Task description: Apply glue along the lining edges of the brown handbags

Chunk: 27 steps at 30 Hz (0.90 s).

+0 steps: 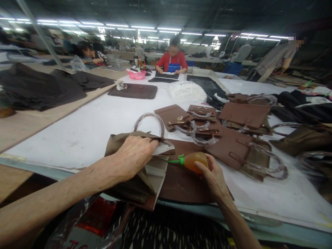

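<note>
My left hand [133, 154] presses down on a taupe handbag [145, 173] at the near edge of the white table [77, 135], its fingers curled over the bag's top edge beside a plastic-wrapped handle [149, 119]. My right hand [213, 174] grips an orange squeeze bottle [193, 161] with a green nozzle pointing left toward the bag's inner flap. Both rest above a dark brown leather sheet [181, 180].
Several brown handbags [233, 138] with wrapped handles lie across the table's middle and right. A dark mat [133, 91] and pink bowl [136, 74] sit farther back. A person in red with a blue apron [172, 60] works opposite. Dark fabric [38, 86] covers the left bench.
</note>
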Motion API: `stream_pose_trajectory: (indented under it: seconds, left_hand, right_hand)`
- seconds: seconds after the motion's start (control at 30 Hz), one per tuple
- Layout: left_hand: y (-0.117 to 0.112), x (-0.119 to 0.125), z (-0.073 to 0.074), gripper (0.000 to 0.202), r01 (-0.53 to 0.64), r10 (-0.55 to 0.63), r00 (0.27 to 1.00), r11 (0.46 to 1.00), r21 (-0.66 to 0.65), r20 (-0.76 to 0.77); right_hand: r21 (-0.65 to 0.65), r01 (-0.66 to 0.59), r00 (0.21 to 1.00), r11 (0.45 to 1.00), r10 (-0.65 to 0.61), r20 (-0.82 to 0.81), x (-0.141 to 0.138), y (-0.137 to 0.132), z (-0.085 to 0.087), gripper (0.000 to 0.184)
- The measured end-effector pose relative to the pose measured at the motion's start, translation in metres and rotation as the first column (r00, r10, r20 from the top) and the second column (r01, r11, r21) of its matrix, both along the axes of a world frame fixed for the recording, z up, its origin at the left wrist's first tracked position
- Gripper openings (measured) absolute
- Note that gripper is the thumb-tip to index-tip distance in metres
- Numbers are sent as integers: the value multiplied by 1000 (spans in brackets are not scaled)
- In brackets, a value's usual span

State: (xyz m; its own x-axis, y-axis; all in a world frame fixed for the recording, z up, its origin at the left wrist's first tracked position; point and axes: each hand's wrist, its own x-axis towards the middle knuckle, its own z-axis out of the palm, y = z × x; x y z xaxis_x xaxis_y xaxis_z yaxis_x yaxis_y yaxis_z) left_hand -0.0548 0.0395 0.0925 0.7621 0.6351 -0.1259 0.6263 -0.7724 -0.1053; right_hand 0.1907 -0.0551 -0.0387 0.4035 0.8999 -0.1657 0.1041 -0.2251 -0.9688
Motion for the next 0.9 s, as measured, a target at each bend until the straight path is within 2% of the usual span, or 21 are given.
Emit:
stream_pose_trajectory:
  seconds: [0.33, 0.5, 0.67, 0.9]
  left_hand:
    - [-6, -5, -6, 25, -1, 2, 1000, 1000, -17, 16]
    - [-14, -12, -9, 30, -19, 19, 1000, 999, -47, 5]
    - [-26, -17, -11, 26, -30, 27, 999, 995, -96, -30]
    - [-33, -17, -12, 27, -46, 40, 998, 993, -105, -56]
  right_hand:
    - [-6, -34, 999, 999, 34, -29, -1, -9, 11, 45]
    - [-48, -38, 998, 998, 36, -49, -1, -12, 10, 44]
    - [-64, -45, 997, 997, 41, -69, -2, -14, 6, 46]
    - [-99, -42, 998, 994, 36, -59, -5, -17, 13, 46]
